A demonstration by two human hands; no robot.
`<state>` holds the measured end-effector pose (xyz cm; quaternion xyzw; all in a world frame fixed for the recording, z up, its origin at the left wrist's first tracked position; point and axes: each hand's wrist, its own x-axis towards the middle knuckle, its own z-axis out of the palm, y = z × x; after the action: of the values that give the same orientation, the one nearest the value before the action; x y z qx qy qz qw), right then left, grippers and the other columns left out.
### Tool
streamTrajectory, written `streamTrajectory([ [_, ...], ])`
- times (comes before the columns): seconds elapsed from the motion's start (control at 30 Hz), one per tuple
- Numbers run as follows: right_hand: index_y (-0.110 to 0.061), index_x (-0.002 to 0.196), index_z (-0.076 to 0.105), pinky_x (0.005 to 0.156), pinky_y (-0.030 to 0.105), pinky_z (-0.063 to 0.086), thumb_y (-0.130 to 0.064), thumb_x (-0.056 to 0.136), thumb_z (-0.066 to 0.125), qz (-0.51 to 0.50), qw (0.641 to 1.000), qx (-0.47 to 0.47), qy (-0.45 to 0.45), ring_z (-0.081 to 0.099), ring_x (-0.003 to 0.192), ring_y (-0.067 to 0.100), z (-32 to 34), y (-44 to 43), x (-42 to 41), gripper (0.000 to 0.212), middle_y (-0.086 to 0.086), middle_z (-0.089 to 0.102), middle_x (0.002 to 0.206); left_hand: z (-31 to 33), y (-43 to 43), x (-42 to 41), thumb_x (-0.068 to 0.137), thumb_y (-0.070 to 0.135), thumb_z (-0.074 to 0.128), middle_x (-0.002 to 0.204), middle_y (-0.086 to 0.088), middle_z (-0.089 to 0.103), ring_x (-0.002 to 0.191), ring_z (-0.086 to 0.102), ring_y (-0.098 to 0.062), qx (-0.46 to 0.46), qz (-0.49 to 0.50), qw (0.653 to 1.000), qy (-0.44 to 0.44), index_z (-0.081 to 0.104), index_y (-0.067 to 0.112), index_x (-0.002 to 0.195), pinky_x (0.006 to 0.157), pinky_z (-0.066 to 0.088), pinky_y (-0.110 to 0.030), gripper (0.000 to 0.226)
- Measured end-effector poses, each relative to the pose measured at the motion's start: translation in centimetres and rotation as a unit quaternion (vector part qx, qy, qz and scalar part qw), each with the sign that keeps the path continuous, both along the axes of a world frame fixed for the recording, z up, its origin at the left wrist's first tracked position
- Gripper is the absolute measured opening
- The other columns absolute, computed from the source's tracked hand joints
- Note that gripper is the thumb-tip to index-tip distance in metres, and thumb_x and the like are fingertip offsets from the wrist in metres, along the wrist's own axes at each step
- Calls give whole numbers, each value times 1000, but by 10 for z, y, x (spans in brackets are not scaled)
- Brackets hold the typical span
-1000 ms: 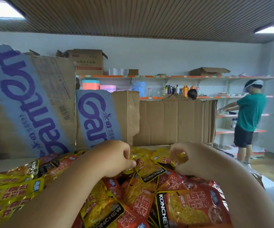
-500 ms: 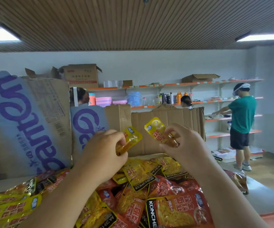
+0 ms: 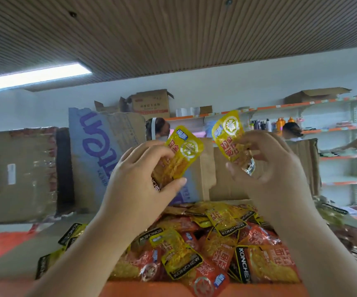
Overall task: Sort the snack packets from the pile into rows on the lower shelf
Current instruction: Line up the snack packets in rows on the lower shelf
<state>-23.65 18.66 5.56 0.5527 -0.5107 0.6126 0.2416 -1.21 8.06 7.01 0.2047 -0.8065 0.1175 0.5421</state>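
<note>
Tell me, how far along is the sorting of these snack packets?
Done: no finished rows show in this view. In hand: the left hand grips one yellow packet and the right hand pinches a second yellow packet, both raised above the pile. Left: that pile holds many mixed red and yellow packets, so most of the job seems to remain.
</note>
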Motion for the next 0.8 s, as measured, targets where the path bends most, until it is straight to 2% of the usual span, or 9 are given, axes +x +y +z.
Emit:
streamTrajectory([
  [0.1,-41,110,59,81,17,46,-32,78,77,44,999,-3,1,59,102,3,0,-11,42,38,-22,58,113,-3,1,38,82,43,81,129,18,60,121,56,-12,1,15,1000,10,61,31,122,100,43,-28,46],
  [0.23,-35,111,63,85,22,49,-26,77,80,95,995,4,14,59,103,6,-1,-35,115,39,-17,59,113,-6,-4,103,78,37,77,126,21,59,117,57,-13,4,30,998,46,59,34,118,96,48,-32,45],
  [0.37,-39,111,61,82,5,41,-28,76,84,137,990,15,33,57,103,-2,-8,-67,201,43,-23,56,112,-14,-21,189,71,27,91,123,16,61,114,61,-15,5,49,997,63,64,27,110,95,52,-37,48],
  [0.5,-40,106,61,81,11,44,-25,75,87,185,982,28,22,59,98,1,-18,-105,302,44,-24,56,111,-29,-39,295,67,37,88,118,18,61,108,61,-13,23,72,994,83,67,25,106,96,44,-20,46],
  [0.63,-33,106,63,78,0,37,-21,74,88,206,977,30,40,55,94,-13,-30,-140,403,43,-15,57,105,-51,-51,396,67,41,85,115,14,63,104,61,-11,53,110,989,88,68,23,106,91,44,-16,47],
  [0.7,-32,108,62,75,1,38,-25,75,86,225,973,36,38,56,92,-13,-39,-155,449,42,-16,57,105,-62,-56,442,68,38,87,114,13,64,101,61,-12,69,135,984,93,68,22,107,87,47,-21,46],
  [0.8,-38,107,59,75,8,44,-27,75,85,250,965,72,21,60,91,-3,-54,-173,500,43,-20,56,106,-77,-67,494,71,29,94,115,11,64,100,61,-13,98,154,979,94,68,22,109,83,50,-28,47],
])
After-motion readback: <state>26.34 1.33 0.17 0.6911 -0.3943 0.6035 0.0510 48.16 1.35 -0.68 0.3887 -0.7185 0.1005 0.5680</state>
